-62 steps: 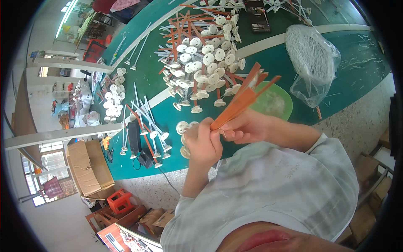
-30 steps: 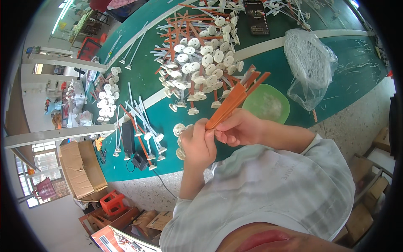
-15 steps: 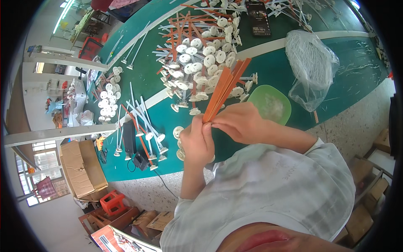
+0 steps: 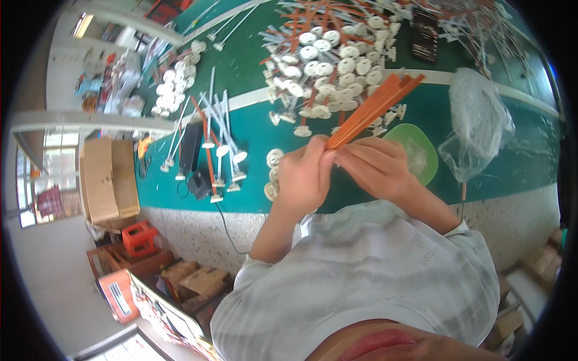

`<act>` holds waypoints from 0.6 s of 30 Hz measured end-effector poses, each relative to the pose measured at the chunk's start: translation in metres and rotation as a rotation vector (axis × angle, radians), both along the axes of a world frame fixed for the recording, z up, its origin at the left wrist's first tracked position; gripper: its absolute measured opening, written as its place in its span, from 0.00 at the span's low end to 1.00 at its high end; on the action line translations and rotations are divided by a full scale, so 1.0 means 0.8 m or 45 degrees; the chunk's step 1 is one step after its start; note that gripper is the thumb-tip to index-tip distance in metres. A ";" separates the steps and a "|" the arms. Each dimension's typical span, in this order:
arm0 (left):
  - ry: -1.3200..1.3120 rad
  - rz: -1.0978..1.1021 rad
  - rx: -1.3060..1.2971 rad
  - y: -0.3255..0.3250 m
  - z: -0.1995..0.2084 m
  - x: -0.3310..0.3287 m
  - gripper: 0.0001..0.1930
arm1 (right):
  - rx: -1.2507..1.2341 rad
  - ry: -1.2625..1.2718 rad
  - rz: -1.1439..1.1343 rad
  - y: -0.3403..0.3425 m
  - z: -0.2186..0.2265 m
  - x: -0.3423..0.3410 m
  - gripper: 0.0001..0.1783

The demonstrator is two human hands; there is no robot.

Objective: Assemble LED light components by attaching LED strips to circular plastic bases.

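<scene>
My left hand (image 4: 306,175) is closed round the lower end of a bundle of flat orange strips (image 4: 374,113). The strips fan slightly and slant up to the right over the table. My right hand (image 4: 378,166) is pinched, its fingertips meeting the left thumb at the bundle's base; whatever lies between them is hidden. Just beyond the right hand sits a green bowl (image 4: 428,150) with small clear bits inside. Beside my left wrist lie several white round discs (image 4: 274,157).
Strips with white disc ends (image 4: 322,45) pile up on the green table (image 4: 241,135). A phone (image 4: 425,35), a clear plastic bag (image 4: 478,120) of thin strands and a black box-shaped device (image 4: 191,147) lie around. Cardboard boxes (image 4: 107,180) and a red stool (image 4: 139,238) stand at left.
The whole view has shifted, so the table things appear farther right and higher. The orange bundle leans more to the right. Both hands stay together at its base.
</scene>
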State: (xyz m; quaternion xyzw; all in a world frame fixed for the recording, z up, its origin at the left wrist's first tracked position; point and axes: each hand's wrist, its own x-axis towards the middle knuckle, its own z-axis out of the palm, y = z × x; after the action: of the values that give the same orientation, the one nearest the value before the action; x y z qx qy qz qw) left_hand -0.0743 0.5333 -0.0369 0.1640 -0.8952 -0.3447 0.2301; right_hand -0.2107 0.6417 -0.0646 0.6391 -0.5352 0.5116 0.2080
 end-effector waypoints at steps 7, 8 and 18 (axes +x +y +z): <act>0.097 -0.047 0.049 0.004 -0.008 0.004 0.06 | 0.602 -1.454 0.535 0.006 0.007 0.017 0.04; 0.174 -0.079 0.128 0.006 -0.011 0.003 0.06 | 0.731 -2.167 0.872 0.004 0.007 0.013 0.03; 0.465 -0.338 0.815 0.004 -0.032 0.004 0.06 | 0.680 -1.800 0.782 -0.003 -0.005 0.015 0.12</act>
State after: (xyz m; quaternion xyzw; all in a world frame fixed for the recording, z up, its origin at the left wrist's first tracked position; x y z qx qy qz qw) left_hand -0.0709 0.5364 -0.0626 0.0460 -0.7001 -0.6568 0.2762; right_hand -0.1986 0.6391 -0.0690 0.3115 -0.4448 0.6835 -0.4878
